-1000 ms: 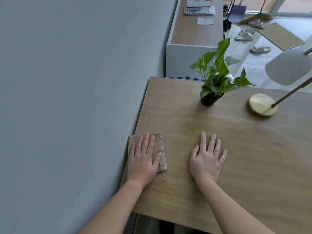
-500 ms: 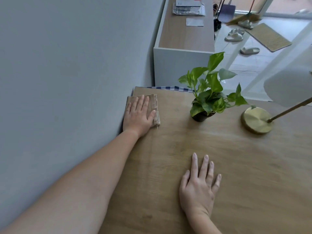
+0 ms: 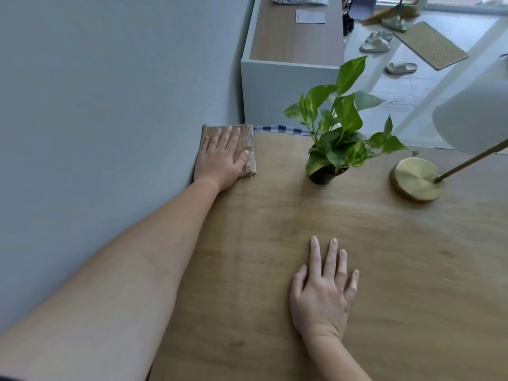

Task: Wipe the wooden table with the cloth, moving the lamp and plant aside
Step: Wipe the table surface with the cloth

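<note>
Wooden grain filled the lower right of the head view, where the table (image 3: pixel 275 221) ran from the bottom edge up to a far edge a little above the middle of the frame. At that far corner, left of centre and against the grey wall (image 3: pixel 110 105), the folded tan cloth (image 3: pixel 248 138) lay flat on the wood. The left hand (image 3: pixel 221 155) pressed down on it with the palm, its fingers stretched out and slightly spread, not curled around the fabric; the bare forearm reached back toward the lower left corner. The right hand (image 3: pixel 321 292) lay flat on bare wood in the lower middle of the frame, fingers extended and apart, clasping nothing, well apart from the cloth. Right of centre, the plant (image 3: pixel 341 133) stood upright in a small dark pot near the far edge, its green leaves rising over the view beyond. Further right stood the lamp (image 3: pixel 416 178), its round brass base resting on the table near the plant but not touching it, a thin brass stem slanting up to a white shade at the right edge. A strip of blue checked fabric (image 3: pixel 280 130) showed just past the table's far edge, between cloth and plant. Behind it, at the top centre, was a white cabinet (image 3: pixel 288 86) with papers on its wooden top, and pale slippers (image 3: pixel 376 45) lay on the floor at the upper right.
</note>
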A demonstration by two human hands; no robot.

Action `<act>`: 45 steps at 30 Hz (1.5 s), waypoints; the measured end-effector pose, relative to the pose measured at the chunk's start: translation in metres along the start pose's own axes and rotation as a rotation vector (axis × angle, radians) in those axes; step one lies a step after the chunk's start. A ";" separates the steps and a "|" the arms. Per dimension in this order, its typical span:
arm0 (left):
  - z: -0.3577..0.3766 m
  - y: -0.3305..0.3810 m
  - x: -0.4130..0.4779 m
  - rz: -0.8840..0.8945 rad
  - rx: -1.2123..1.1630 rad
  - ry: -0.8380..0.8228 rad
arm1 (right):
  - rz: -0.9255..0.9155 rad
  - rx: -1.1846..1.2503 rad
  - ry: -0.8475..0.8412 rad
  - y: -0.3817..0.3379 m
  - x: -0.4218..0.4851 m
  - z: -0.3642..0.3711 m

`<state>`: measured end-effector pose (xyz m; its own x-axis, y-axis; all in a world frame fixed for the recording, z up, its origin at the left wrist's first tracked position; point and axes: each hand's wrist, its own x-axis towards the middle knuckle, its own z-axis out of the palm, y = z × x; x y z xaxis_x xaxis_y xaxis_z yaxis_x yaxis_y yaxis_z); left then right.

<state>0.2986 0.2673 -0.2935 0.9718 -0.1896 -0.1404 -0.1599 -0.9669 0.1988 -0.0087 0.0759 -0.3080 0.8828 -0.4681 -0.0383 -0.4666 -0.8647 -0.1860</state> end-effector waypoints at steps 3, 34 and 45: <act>0.006 -0.004 -0.041 0.029 0.001 -0.003 | 0.006 0.009 -0.019 -0.001 -0.001 -0.003; 0.068 0.026 -0.444 -0.046 0.030 -0.069 | -0.085 0.085 -0.116 0.021 0.006 -0.042; 0.065 0.049 -0.362 0.008 0.019 -0.051 | 0.012 0.029 -0.088 0.020 0.014 -0.024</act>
<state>-0.0727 0.2772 -0.2962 0.9604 -0.2053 -0.1886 -0.1714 -0.9684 0.1814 -0.0069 0.0472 -0.2892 0.8789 -0.4599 -0.1263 -0.4768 -0.8527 -0.2135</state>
